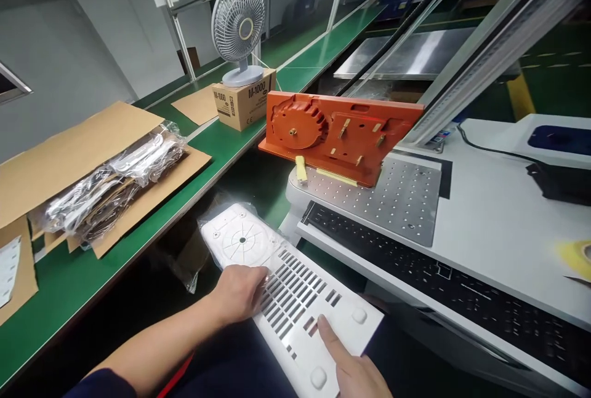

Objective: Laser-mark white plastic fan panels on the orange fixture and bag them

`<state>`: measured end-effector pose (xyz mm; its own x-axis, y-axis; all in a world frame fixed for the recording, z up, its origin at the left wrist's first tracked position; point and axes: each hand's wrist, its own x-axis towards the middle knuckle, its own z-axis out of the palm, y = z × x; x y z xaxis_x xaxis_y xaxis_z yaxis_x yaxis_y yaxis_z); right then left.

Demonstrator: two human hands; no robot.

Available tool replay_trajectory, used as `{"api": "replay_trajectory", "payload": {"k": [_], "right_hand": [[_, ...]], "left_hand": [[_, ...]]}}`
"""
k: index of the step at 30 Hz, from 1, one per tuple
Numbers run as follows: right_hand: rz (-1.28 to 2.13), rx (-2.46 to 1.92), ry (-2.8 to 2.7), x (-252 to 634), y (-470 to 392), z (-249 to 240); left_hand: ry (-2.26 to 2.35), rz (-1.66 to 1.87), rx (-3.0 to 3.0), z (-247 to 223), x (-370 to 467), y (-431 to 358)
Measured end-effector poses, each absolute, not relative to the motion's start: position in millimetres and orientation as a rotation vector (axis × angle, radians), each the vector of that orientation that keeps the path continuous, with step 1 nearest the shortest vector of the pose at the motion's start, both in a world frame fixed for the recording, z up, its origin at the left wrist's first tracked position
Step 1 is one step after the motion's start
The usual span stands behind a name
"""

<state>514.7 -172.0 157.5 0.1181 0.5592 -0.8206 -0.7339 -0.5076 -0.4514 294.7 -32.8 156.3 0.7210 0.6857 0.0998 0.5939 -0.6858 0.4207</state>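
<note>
head view: a white vented plastic panel (286, 290) is held low in front of the person, between the green bench and the grey machine table, lying nearly flat with its round moulded end pointing away and to the left. the left hand (240, 293) is laid on the panel's left edge, fingers spread flat and curled slightly over the slots, pressed against the plastic rather than closed round it. the right hand (353, 367) is seen at the panel's near right side, index finger stretched out and its tip set on the surface just beside the short slots; whether the other fingers grip the underside cannot be told. a crumpled clear plastic bag (194, 262) is seen beneath and to the left of the panel's far end.

further up, an orange jig (339, 133) is propped on the perforated metal plate (397, 198), tilted back, with a toothed wheel shape on its left half. a black keyboard (452, 287) is stretched along the machine table just below the plate. on the green bench to the left, bagged parts (115, 186) are piled on sheets of brown cardboard (69, 152). further back, a small grey fan (239, 23) is stood on a cardboard box (244, 103) marked m-1000.
</note>
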Motion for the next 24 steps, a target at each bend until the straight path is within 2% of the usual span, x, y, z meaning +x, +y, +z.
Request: {"api": "replay_trajectory", "payload": {"k": [5,9,13,18,24], "right_hand": [[1.558,-1.227,0.293,494,-160,162],[1.378,-1.118,0.18,471,-149,179],[1.352,-1.031,0.123,461,-143,180],[1.185,-1.24,-0.025,471,-145,180],[1.025,-1.411,-0.249,480,-153,157]], "left_hand": [[0.753,0.487,2.579,185,315,-56],[0.687,0.614,2.434,208,330,-88],[0.53,0.68,2.292,220,342,-102],[0.11,0.524,2.312,207,340,-97],[-0.064,0.348,2.254,183,327,-95]]}}
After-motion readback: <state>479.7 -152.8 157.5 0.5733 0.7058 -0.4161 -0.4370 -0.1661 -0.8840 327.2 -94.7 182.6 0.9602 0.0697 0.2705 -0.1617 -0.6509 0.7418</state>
